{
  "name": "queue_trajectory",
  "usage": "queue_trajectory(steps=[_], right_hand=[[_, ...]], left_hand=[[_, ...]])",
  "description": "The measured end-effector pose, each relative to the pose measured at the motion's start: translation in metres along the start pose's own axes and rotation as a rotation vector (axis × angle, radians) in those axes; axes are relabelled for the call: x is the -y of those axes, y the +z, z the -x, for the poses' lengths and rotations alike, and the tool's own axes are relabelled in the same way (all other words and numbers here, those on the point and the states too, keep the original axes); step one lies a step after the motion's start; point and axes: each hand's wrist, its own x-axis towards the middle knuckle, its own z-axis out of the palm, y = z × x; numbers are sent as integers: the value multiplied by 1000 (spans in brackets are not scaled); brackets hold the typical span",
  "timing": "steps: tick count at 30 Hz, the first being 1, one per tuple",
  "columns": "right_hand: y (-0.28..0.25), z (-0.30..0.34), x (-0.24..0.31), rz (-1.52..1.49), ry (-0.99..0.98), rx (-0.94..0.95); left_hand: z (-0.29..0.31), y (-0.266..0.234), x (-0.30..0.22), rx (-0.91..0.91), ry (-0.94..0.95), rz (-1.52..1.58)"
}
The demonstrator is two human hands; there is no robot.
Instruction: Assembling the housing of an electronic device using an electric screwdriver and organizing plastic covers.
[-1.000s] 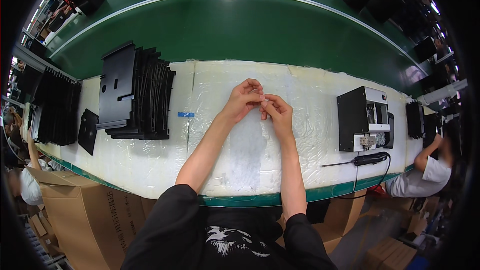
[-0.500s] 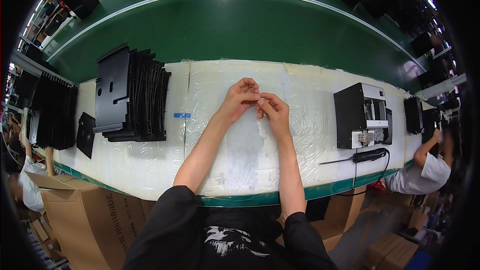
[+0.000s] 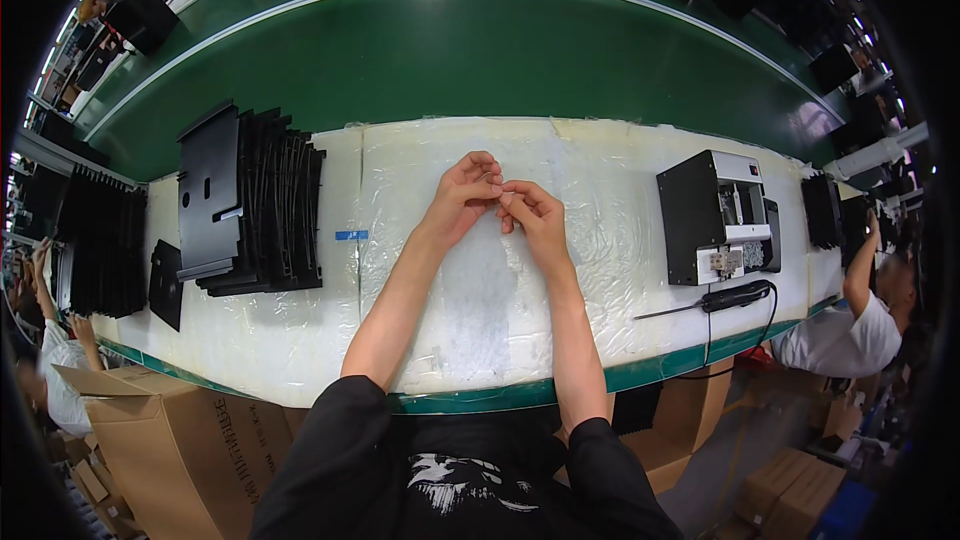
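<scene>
Green-edged bench (image 3: 470, 403) (film-covered, wrinkled) lies beneath both hands (image 3: 458, 202) (image 3: 540, 223).

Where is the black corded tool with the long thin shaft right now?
The black corded tool lies at the right of the head view, on the white-covered bench, just on the near side of the black-and-white machine.
</scene>
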Motion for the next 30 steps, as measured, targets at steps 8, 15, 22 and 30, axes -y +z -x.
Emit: queue_trajectory(steps=[8, 15, 22, 30], right_hand=[[1, 0, 2, -2, 8, 9], [2, 0, 2, -1, 6, 9], [2, 0, 4, -3, 8, 10], [2, 2, 5, 37, 6, 16]], left_hand=[[-1, -2, 1, -3, 3, 25], [0, -1, 0, 4, -6, 32], [0, -1, 1, 14, 15, 23], [-1, 0, 1, 24, 7, 15]])
